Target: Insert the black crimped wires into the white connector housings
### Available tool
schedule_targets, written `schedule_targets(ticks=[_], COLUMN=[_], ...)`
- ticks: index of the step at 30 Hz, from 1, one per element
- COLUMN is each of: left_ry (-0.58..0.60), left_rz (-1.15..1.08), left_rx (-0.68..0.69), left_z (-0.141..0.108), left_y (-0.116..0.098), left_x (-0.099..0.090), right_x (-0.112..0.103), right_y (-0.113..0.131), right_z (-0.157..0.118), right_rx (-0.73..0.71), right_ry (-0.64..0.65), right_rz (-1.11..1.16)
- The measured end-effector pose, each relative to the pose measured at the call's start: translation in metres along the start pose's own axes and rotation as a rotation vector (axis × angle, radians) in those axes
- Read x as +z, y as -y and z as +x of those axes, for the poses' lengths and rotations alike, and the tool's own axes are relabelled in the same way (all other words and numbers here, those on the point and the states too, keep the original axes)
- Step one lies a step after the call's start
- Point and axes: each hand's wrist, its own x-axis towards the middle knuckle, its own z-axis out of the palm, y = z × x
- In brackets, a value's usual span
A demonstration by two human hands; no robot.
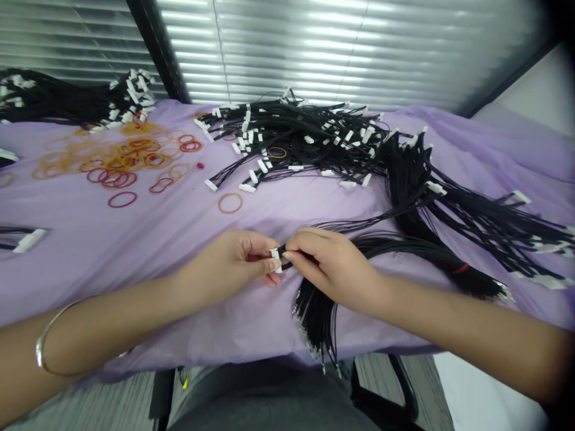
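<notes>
Over the front middle of the table, my left hand (245,257) pinches a small white connector housing (275,261) between thumb and fingers. Close against its right side, my right hand (330,258) grips black wires (284,248) that enter the housing. The fingers hide the exact spot where those wires go in. Below and behind the right hand lies a bundle of loose black wires (314,311) with bare metal terminals at the ends. It curves right to a red band (460,269), with more terminals past it.
A tangled heap of black cables with white connectors (314,137) lies at the back, with more cables (485,209) at right. Orange and red rubber bands (135,155) are scattered at left. Another cable pile (58,99) sits far left. Purple cloth (179,245) covers the table; blinds (278,48) stand behind.
</notes>
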Motion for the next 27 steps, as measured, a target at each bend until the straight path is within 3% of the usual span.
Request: schedule_targets(ticks=[13,19,23,27], left_ry=[-0.009,-0.042,-0.035,-0.008], left_rz=[-0.014,-0.239,-0.411,-0.351], left_rx=[-0.013,-0.036,-0.073,-0.066], left_z=[0.001,0.000,0.001,0.001], left_y=[-0.005,-0.002,0.003,0.004], left_x=[0.001,-0.003,-0.009,-0.011], right_x=[-0.004,-0.038,-0.037,-0.027], right_y=[0.004,0.014,0.011,0.006], right_z=[0.000,-0.002,-0.006,-0.005], right_rx=[0.003,-0.114,-0.142,-0.073], right_ry=[0.049,-0.213,-0.092,-0.059], right_rz=[-0.153,-0.266,-0.236,-0.260])
